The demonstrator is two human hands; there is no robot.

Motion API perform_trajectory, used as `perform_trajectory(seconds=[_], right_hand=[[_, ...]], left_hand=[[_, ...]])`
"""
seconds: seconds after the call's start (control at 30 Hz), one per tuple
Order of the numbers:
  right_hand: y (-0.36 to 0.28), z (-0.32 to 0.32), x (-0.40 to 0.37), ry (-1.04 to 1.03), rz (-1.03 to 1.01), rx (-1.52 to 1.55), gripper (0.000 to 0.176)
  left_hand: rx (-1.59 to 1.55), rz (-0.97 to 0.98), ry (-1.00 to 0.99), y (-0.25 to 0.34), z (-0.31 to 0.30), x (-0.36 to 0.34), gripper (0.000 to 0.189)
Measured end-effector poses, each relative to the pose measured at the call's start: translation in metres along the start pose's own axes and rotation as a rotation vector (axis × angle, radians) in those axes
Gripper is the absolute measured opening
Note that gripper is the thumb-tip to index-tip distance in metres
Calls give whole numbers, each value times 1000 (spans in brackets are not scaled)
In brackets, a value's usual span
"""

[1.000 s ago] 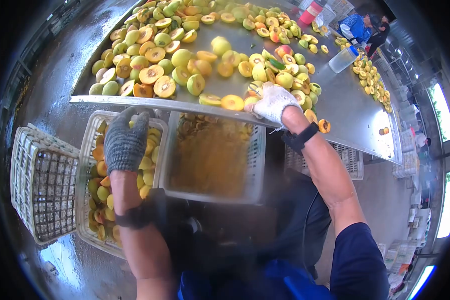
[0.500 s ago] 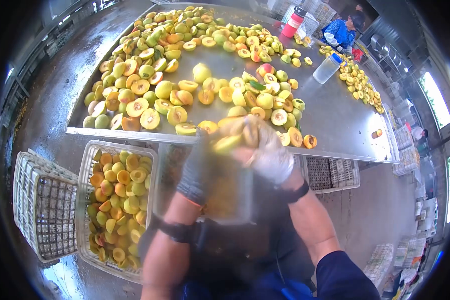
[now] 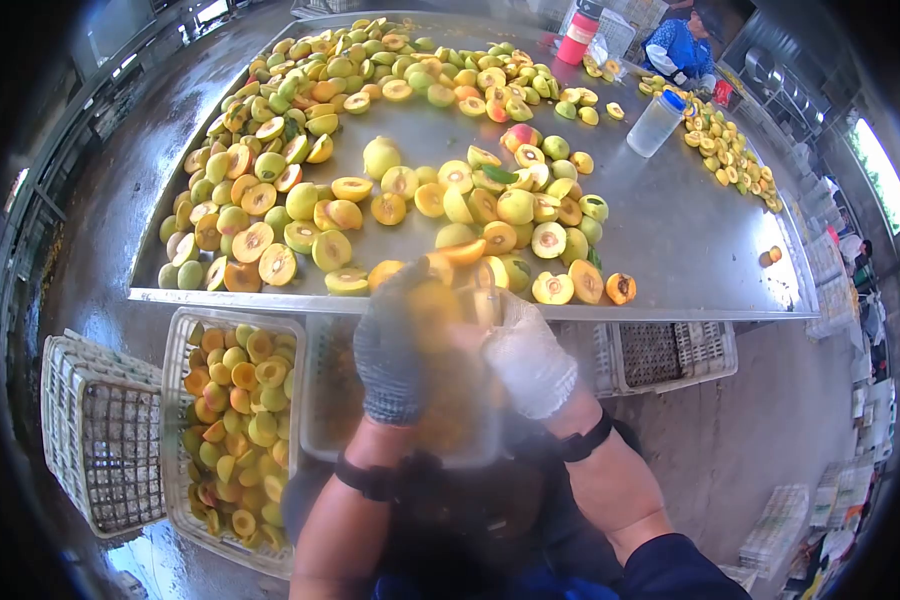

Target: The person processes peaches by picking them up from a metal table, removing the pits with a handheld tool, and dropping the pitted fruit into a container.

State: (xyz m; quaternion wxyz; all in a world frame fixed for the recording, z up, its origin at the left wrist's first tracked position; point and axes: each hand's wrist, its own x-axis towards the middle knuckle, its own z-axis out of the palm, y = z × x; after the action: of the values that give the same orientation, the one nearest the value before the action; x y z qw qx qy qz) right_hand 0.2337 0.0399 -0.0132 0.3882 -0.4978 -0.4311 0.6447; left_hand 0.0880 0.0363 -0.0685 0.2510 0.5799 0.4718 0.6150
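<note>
My left hand, in a grey knit glove, is closed around a yellow peach half just past the table's near edge. Close beside it, my right hand wears a whitish glove, its fingers pinched together near the fruit. Whatever sits in those right fingers is blurred, and I cannot make it out. Beneath both hands stands a translucent crate with blurred orange-brown contents. Many halved peaches, several with stones in them, lie on the metal table ahead.
At left, a crate holds pitted peach halves, beside a stack of white crates. Another crate sits under the table at right. A blue-lidded bottle and red flask stand on the table. A co-worker works at the far end.
My hands have drawn slightly apart and lower, and the left has turned more upright with the peach half. The view has shifted a little.
</note>
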Motion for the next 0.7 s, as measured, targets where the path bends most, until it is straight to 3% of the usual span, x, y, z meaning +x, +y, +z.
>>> perform_trajectory(seconds=[0.1, 0.13, 0.23, 0.27, 0.37, 0.4, 0.5, 0.63, 0.7], right_hand=[[6, 1, 1, -19, -89, -118, 39], [17, 0, 4, 41, -240, -308, 41], [34, 4, 8, 130, -464, -434, 43], [21, 4, 0, 121, -417, -610, 38], [11, -8, -2, 72, -166, -94, 31], [-2, -7, -10, 26, -43, 24, 27], [-3, -16, -15, -131, -191, -193, 28], [2, -7, -15, 50, -720, -874, 30], [-5, 4, -21, 48, -660, -862, 28]], left_hand=[[-38, -65, -96, 3, -1, -1, 63], [-36, -98, -93, 3, -1, -3, 64], [-1, -153, -40, -1, 1, -8, 59], [-6, -155, -17, -6, 3, -10, 57], [-410, -269, 71, -24, 7, -2, 52], [-725, -413, 120, -21, 5, 3, 51], [-855, -494, 152, -9, 4, 11, 49], [-509, -312, 119, -5, 2, 16, 53], [-463, -280, 81, 1, -1, 18, 57]])
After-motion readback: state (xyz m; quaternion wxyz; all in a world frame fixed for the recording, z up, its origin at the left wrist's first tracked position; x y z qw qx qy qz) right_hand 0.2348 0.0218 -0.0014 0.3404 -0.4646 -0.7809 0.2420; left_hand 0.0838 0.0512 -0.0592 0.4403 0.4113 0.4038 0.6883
